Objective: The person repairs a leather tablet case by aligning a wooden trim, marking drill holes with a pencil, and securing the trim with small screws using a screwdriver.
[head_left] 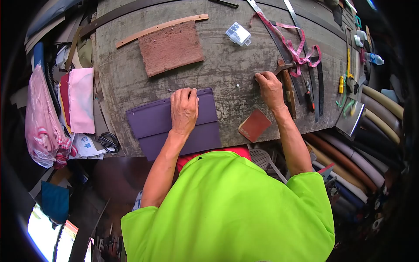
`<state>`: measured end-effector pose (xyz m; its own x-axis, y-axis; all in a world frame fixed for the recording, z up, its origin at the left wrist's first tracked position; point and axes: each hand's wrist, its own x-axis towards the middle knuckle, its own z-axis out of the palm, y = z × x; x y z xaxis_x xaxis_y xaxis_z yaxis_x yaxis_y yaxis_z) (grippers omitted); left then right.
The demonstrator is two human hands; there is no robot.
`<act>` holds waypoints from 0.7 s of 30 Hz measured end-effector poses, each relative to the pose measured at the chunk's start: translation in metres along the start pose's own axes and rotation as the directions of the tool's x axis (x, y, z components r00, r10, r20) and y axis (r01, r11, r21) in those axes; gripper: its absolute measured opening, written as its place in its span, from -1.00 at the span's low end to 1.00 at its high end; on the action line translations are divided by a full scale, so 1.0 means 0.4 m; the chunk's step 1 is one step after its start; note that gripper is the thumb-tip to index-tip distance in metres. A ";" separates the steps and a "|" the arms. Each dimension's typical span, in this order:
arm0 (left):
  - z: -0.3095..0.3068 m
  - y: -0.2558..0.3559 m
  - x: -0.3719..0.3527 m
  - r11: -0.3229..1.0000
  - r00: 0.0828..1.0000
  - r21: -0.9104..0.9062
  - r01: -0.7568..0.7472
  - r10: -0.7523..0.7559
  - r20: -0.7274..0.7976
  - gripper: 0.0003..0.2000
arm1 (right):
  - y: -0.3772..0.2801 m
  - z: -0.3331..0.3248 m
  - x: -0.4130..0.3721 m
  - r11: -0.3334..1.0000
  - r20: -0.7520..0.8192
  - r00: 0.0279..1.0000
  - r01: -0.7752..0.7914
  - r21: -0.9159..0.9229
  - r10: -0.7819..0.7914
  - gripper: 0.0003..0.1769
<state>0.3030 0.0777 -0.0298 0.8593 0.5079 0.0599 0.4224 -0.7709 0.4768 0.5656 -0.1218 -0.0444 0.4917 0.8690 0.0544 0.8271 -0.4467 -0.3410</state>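
A purple folded piece (174, 126), leather or fabric, lies at the table's near edge with small dots along its top strip. My left hand (184, 111) rests on its upper edge, fingers curled in and closed over it. Further right, my right hand (269, 89) is just above the tabletop with thumb and fingertips pinched together; whatever they hold is too small to name. Beside that hand lies a hammer (286, 85) with a wooden handle. A small brown-red square pad (255, 125) sits between my arms, and a tiny pale bit (238, 85) is left of my right hand.
Beyond the purple piece are a reddish-brown slab (171, 48) and a wooden strip (161, 29). A clear plastic box (238, 34), pink tape measure (298, 56) and metal rulers lie at the back. Material rolls (345, 159) stand right; pink cloth (82, 100) lies left.
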 end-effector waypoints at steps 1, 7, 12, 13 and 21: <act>0.001 0.003 0.004 1.000 1.000 0.005 -0.001 0.001 0.008 -0.65 | -0.004 -0.006 0.001 1.000 0.004 1.000 -0.017 0.009 0.017 -0.76; -0.002 0.005 0.011 1.000 0.998 0.014 0.028 -0.028 0.061 -0.64 | -0.126 -0.039 0.032 0.871 -0.070 0.961 -0.208 0.445 0.266 -0.83; 0.006 0.003 0.007 0.999 0.996 0.017 0.043 -0.044 0.073 -0.63 | -0.364 0.045 -0.004 0.656 0.171 0.969 -0.247 0.714 0.179 -0.89; 0.002 -0.007 0.007 0.999 0.997 -0.001 0.039 -0.039 0.063 -0.63 | -0.397 0.083 -0.019 0.609 0.190 0.973 -0.228 0.759 0.127 -0.90; -0.154 -0.208 -0.072 0.973 0.977 0.103 0.207 -0.211 0.030 -0.66 | -0.463 0.144 -0.025 0.548 0.291 0.919 -0.392 0.739 0.266 -0.94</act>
<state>0.2252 0.1508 -0.0174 0.7590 0.6474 -0.0687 0.6185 -0.6841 0.3865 0.3919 -0.0357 -0.0358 0.5928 0.7418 -0.3136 0.0592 -0.4285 -0.9016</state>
